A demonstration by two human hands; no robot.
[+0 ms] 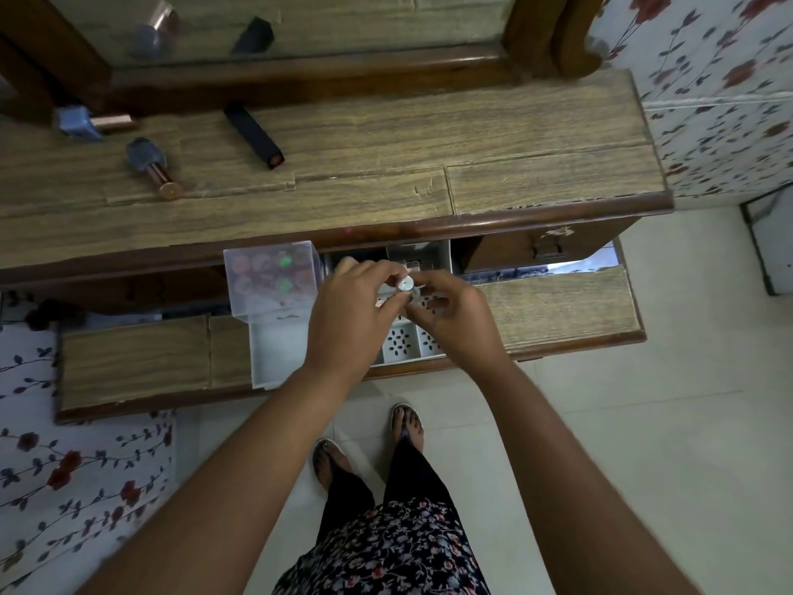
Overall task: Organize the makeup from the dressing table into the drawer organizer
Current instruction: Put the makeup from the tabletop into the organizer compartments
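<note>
While both hands point(349, 311) point(450, 313) pinch a small silver-capped item point(405, 285), its body's hidden.

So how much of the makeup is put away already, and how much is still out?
Some looks done: little round pots sit in the clear box by the open drawer. Right now the left hand and right hand hold a small silver-capped item over the white organizer. Still on the tabletop: a black lipstick, a grey bottle and a blue-capped one.
</note>
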